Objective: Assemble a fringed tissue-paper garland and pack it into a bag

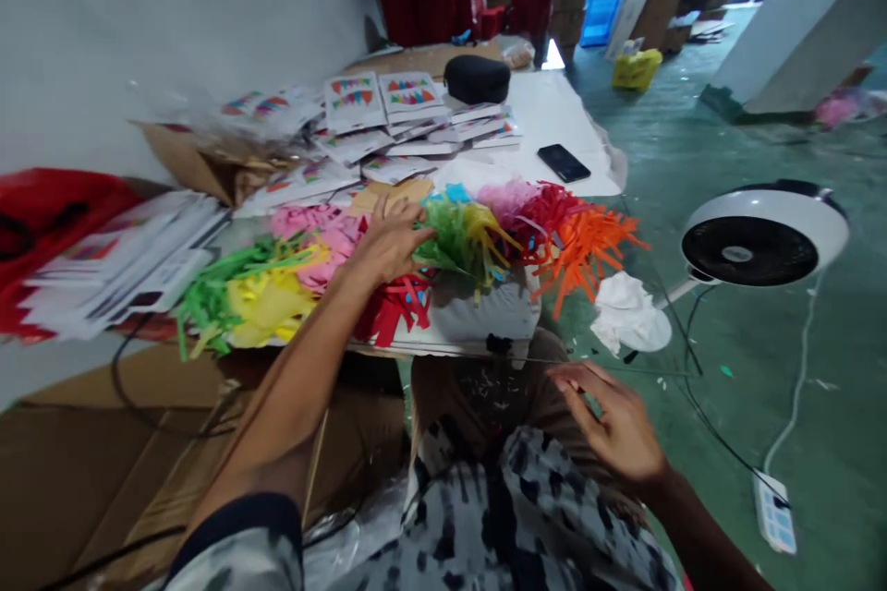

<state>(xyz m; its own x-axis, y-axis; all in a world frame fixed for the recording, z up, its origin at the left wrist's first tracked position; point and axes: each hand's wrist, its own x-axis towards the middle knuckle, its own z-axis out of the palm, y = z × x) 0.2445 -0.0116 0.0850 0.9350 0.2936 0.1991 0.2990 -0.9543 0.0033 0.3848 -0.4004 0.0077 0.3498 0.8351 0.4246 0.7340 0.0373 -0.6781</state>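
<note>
My left hand (392, 245) reaches over the heap of coloured paper on the table, its thumb and fingertips closed at the edge of a green paper tassel (447, 231). A yellow tassel (485, 231) lies against the green one, with red and orange tassels (589, 240) farther right. Under and left of my forearm are pink (325, 240), yellow (270, 305) and green tassels (212, 291). Over my lap, my right hand (610, 420) is closed in a pinch, fingertips at a thin string (540, 360) that runs along the table's front edge.
Printed packets (384, 120), a black case (477, 78) and a phone (564, 162) lie on the table (554, 111). A fan (762, 235) stands at the right, near crumpled white material (627, 314) and a power strip (774, 510). Cardboard (83, 443) fills the lower left.
</note>
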